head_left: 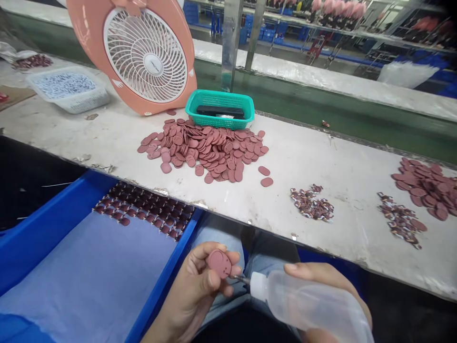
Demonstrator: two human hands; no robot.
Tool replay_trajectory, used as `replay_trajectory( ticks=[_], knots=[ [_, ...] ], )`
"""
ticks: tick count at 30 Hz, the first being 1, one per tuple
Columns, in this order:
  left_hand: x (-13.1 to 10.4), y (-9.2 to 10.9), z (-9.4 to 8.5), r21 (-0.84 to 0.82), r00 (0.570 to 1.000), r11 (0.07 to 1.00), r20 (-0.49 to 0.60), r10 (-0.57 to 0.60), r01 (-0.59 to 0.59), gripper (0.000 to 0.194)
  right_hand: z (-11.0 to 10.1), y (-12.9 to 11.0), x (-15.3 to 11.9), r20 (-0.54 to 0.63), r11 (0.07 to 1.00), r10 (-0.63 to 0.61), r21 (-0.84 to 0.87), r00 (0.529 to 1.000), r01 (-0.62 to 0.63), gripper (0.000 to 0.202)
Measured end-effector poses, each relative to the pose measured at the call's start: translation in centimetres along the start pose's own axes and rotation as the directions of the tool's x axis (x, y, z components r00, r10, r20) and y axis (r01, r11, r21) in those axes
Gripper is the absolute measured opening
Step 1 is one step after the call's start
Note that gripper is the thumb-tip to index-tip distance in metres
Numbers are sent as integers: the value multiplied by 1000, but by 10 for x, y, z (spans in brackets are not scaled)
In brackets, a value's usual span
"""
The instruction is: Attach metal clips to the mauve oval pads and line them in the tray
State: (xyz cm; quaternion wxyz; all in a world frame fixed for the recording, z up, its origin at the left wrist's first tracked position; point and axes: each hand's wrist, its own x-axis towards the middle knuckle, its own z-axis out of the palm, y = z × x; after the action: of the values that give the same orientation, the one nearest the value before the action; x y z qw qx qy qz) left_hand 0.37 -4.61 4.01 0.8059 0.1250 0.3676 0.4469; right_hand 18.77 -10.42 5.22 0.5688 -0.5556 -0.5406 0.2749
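Note:
Between the thumb and fingers of my left hand (200,283) are reddish-brown oval discs (218,263), seemingly two overlapping, with small dark holes. My right hand (332,281) is wrapped round a translucent squeeze bottle (303,297) with a white cap. The bottle lies tilted, its thin metal tip pointing left at the lower edge of the discs; whether it touches them is unclear. A large pile of similar discs (214,150) lies on the white bench beyond my hands.
Rows of small brown pieces (143,209) lie in a blue bin (67,209) at left. A fan (153,62), green basket (219,121) and white tub (85,102) stand behind. Small parts (312,205) and more discs (424,188) lie right.

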Motion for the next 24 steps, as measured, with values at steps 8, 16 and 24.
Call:
replay_trajectory(
  ticks=[8, 16, 24],
  knots=[
    [-1, 0, -1, 30, 1000, 999, -17, 13, -12, 36, 5, 3, -1, 31, 1000, -10, -14, 999, 10, 41],
    [-3, 0, -2, 30, 1000, 1000, -28, 2, -1, 38, 7, -3, -1, 12, 999, -4, -48, 1000, 5, 42],
    [-3, 0, -5, 22, 1000, 1000, -20, 3, -2, 36, 11, -2, -2, 13, 1000, 11, -3, 1000, -11, 36]
  ],
)
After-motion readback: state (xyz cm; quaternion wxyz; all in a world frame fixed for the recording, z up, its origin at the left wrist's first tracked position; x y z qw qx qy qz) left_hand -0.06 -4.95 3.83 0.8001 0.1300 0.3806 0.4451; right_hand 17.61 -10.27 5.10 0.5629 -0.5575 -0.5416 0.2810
